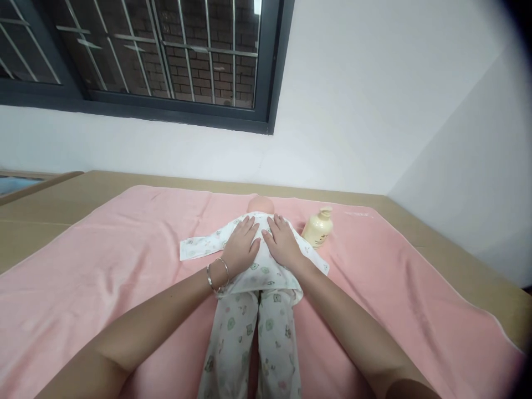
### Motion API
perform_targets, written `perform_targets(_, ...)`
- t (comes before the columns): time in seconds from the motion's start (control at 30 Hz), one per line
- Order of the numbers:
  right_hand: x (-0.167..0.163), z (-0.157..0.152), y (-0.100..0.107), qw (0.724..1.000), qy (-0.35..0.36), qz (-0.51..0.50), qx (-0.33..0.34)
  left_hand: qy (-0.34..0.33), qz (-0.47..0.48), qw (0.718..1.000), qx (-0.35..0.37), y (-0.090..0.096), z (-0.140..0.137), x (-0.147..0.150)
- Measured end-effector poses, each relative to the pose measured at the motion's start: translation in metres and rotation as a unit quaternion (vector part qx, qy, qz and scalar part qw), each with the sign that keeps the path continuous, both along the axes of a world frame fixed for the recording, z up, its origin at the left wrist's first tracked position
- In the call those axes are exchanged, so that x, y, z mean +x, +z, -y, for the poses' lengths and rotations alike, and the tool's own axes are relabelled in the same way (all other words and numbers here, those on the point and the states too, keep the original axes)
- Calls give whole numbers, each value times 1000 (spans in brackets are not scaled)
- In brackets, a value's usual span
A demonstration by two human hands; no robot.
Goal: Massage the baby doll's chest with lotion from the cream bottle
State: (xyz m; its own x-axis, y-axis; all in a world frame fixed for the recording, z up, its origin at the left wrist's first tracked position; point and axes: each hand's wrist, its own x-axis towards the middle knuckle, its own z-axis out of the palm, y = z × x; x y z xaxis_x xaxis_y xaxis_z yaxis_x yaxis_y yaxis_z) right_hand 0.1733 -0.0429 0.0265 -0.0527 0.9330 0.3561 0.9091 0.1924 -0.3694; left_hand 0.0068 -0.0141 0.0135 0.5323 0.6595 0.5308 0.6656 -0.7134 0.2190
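Note:
A baby doll [260,271], as it appears, lies stretched out in a white top and trousers printed with small green and brown figures. Its smooth round head [260,204] is at the far end, and no facial features show. My left hand [241,244], with silver bangles at the wrist, rests flat on the left of its upper body, fingers extended. Flat on the right side lies my right hand [285,241], fingers pointing away from me. The hands are apart, thumbs toward each other. A cream pump bottle [318,228] stands beside the right sleeve.
Beneath everything is a pink blanket [124,266] with some creases, spread over a tan surface [449,260]. Behind rises a white wall [353,100] with a dark-framed, barred window [268,66]. A wooden edge [50,183] shows at the far left.

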Motion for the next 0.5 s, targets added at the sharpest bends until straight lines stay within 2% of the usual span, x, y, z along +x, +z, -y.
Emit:
perform_targets(0.1,-8,7,8,998,2,34,43,20,10,1000,-22,-3,-2,0)
perform_targets(0.2,-14,11,14,998,23,50,23,44,11,999,-21,-3,-2,1)
perform_targets(0.33,-18,22,19,995,29,92,-10,41,-20,999,22,5,9,1)
perform_targets(0.43,-24,36,23,987,80,139,6,27,-39,997,57,13,19,1)
perform_targets(0.5,-27,41,26,984,112,135,16,11,-30,997,68,17,20,2)
